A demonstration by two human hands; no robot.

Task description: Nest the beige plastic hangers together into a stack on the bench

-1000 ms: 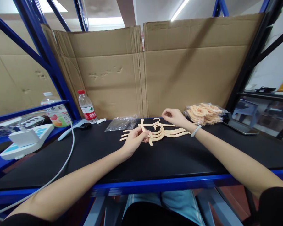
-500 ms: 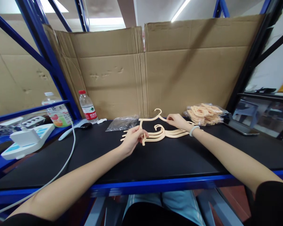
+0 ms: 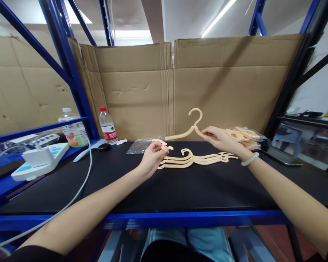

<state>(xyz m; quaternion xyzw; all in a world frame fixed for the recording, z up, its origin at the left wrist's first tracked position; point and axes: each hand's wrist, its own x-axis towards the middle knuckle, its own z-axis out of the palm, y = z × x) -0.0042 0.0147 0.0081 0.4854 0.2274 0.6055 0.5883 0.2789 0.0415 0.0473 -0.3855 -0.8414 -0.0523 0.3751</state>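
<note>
A cream plastic hanger (image 3: pixel 180 136) is raised above the black tabletop, hook upward. My right hand (image 3: pixel 221 140) pinches its right arm, close to the base of the hook. My left hand (image 3: pixel 153 156) is closed on a small curved cream end piece (image 3: pixel 159 141), just beside the hanger's left tip. Whether that piece is joined to the hanger, I cannot tell. Below and between both hands, several matching hangers (image 3: pixel 192 160) lie nested together on the table, their left ends partly behind my left hand.
A bag of cream hanger parts (image 3: pixel 244 136) sits at the back right, beside a dark flat device (image 3: pixel 281 156). Clear plastic wrap (image 3: pixel 138 145) and a red-capped water bottle (image 3: pixel 108 127) stand back left. A white cable (image 3: pixel 84 174) crosses from the power strip (image 3: pixel 54 153). Cardboard (image 3: pixel 229 87) walls the rear.
The hanger has been lifted and brought nearer, its hook now higher. My right hand has moved up and right with it. My left hand has risen slightly, gripping the end piece.
</note>
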